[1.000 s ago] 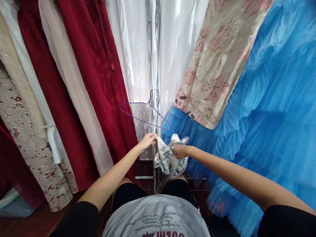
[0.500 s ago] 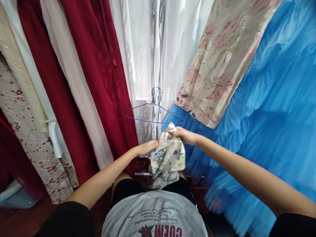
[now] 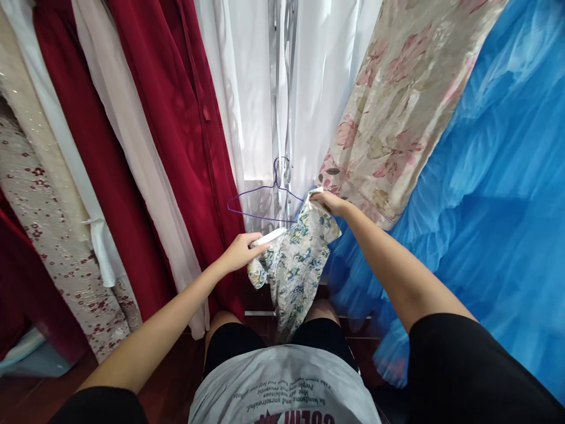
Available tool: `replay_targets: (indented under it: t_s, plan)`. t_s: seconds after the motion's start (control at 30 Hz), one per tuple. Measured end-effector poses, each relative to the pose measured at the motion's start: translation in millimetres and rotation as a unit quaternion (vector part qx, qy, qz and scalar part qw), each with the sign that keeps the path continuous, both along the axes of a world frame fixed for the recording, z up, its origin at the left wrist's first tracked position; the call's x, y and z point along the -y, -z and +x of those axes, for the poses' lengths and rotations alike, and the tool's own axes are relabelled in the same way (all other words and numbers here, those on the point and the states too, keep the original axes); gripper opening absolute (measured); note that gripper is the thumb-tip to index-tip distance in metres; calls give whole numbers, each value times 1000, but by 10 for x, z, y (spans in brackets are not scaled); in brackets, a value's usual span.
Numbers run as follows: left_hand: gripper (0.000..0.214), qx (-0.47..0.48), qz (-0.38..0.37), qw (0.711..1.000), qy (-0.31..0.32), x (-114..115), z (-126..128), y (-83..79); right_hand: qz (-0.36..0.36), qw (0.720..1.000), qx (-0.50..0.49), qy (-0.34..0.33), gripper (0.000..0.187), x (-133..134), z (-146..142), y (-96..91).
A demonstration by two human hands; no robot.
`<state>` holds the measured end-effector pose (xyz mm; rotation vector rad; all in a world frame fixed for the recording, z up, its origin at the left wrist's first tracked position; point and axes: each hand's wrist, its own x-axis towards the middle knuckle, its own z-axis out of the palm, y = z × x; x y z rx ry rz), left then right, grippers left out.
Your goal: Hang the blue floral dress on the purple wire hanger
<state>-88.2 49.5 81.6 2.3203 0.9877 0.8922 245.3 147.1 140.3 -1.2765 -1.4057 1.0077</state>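
My left hand (image 3: 242, 250) pinches one shoulder of a white floral-print garment (image 3: 304, 259) with blue and yellow-green flowers and what look like short sleeves. Higher up, my right hand (image 3: 331, 202) grips its other shoulder, so the garment hangs tilted between them, its lower end above my lap. Just beyond it is a thin purple hanger (image 3: 252, 193), bare on its left side. The garment's raised shoulder covers the hanger's right end; I cannot tell whether that end is inside or behind the cloth.
Long white curtain-like cloth (image 3: 247, 76) hangs behind the hanger. Dark red garments (image 3: 176, 129) and a pale pink one (image 3: 132, 118) hang to the left. A beige garment with pink flowers (image 3: 392, 118) and blue tulle (image 3: 498, 235) fill the right. A grey-blue tub (image 3: 39, 359) stands lower left.
The bunched garment has been spread out. My left hand has moved left and my right hand up, drawing its shoulders apart. The hanger's right end is now covered.
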Motion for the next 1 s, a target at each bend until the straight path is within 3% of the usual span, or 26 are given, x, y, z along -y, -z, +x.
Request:
replay_targets:
  t_s: [0.1, 0.23, 0.37, 0.47, 0.6, 0.7, 0.8, 0.93, 1.0]
  plan:
    - [36, -24, 41, 998, -43, -62, -232, -37, -53, 996, -10, -70, 10, 35, -81, 7]
    - [24, -124, 134, 979, -88, -299, -622, 112, -71, 991, -28, -112, 7, 181, 54, -62]
    - [12, -161, 90, 966, -182, -632, -797, 185, -103, 985, -33, -134, 12, 225, 140, -209]
    - [12, -142, 57, 949, -277, -897, -757, 74, -127, 980, -36, -150, 14, 203, 116, -265]
    - [27, -96, 56, 921, -373, -1170, -594, -199, -147, 974, -54, -162, 15, 187, 96, -257]
    - [32, -27, 119, 934, -335, -1276, -450, -400, -174, 971, -73, -149, 16, 209, 115, -246]
    - [35, 82, 101, 956, -261, -1340, -341, -547, -194, 966, -65, -157, 17, 245, 152, -212]
    - [34, 147, 45, 945, -290, -1387, -346, -643, -143, 973, -34, -179, 23, 298, 272, -83]
    - [24, 141, 45, 943, -298, -1364, -377, -661, -118, 982, -16, -150, 26, 320, 358, -19]
